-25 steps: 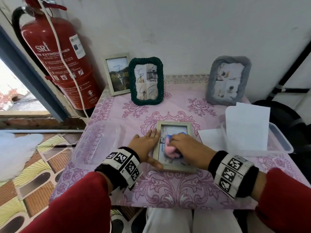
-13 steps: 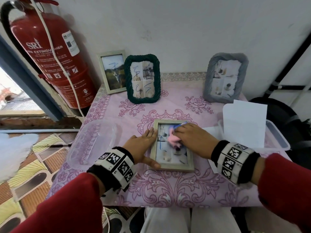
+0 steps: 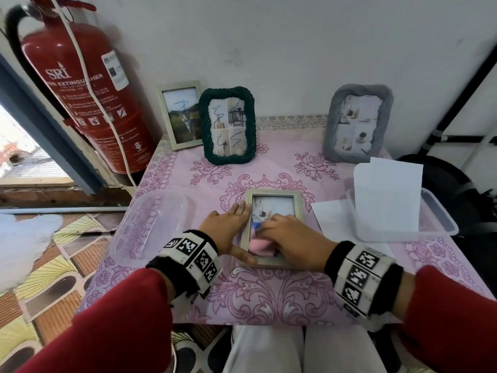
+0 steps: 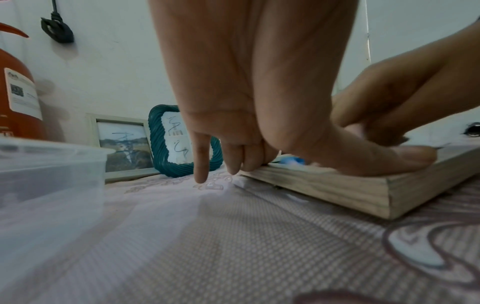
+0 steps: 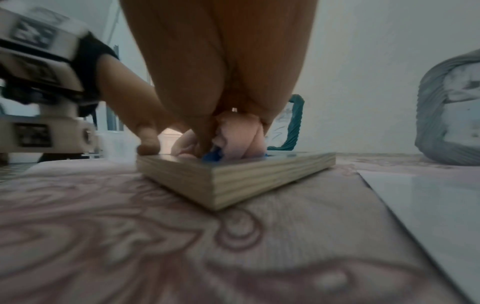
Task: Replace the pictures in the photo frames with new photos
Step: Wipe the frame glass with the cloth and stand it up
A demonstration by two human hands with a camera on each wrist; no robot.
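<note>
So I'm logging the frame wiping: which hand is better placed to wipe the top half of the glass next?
The right hand. It already holds the pink cloth on the flat wooden frame. The left hand rests straight-fingered along the frame's left edge, steadying it.

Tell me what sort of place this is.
Probably a corner of a home or small office: a small table under a pink floral tablecloth against a plain wall, standing photo frames such as the green one, and a red fire extinguisher by a window.
</note>
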